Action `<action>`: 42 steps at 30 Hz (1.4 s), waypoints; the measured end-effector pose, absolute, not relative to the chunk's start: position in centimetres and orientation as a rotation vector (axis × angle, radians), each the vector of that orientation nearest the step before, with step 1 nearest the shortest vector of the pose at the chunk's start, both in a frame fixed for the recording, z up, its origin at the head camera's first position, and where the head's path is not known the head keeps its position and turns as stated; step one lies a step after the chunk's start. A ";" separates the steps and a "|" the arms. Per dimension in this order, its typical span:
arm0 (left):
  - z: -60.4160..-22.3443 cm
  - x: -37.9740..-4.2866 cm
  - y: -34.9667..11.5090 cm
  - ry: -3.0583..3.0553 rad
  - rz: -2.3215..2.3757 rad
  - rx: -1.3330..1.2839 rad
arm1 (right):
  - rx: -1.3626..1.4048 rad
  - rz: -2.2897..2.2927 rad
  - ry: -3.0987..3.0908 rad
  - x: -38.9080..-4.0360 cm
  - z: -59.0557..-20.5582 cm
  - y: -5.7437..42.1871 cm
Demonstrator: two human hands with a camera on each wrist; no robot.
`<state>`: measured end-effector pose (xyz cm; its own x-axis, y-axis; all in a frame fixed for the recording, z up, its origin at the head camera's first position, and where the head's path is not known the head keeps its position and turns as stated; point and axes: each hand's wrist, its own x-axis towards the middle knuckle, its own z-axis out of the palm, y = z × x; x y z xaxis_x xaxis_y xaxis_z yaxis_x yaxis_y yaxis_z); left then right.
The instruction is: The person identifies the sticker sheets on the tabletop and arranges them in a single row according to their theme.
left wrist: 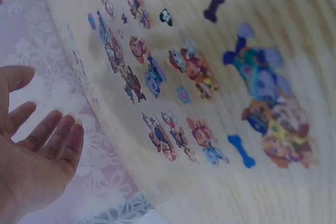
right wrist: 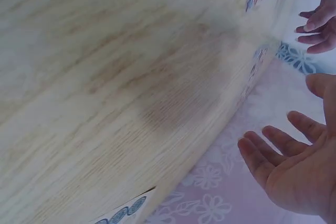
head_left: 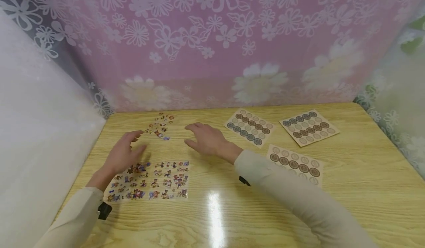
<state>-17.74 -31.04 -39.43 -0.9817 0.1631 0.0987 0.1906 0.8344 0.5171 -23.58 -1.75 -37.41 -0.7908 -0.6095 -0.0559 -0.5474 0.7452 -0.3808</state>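
Note:
My left hand (head_left: 122,152) hovers above the upper left part of a clear sheet of cartoon puppy stickers (head_left: 166,183), its fingers loosely bent and holding nothing. Part of that sheet lies hidden under this hand and wrist. A second clear sheet of similar stickers (head_left: 161,125) lies farther back, between the two hands. To its right, my right hand (head_left: 210,140) hangs over the table with fingers apart and nothing in them. In the left wrist view, puppy and bone stickers (left wrist: 241,150) show close up beside the left hand (left wrist: 39,171). The right wrist view shows the right hand (right wrist: 299,166) palm up to the camera.
Three tan sheets of round labels lie on the right: one at the back (head_left: 249,127), one at the far right (head_left: 308,127), one nearer (head_left: 295,155), partly behind the right sleeve. A floral curtain (head_left: 212,56) hangs behind the wooden table (head_left: 365,189).

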 end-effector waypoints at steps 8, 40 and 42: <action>-39.2 -18.9 -31.2 -2.924 -1.004 -0.113 | -0.846 -0.729 2.681 -26.0 -38.1 -1.9; -41.7 -27.1 -31.8 -2.906 -1.095 0.200 | -0.422 -1.453 2.468 -29.9 -42.8 -7.1; -41.9 -27.9 -31.6 -2.909 -1.103 0.163 | -0.366 -1.452 2.483 -30.0 -42.8 -7.6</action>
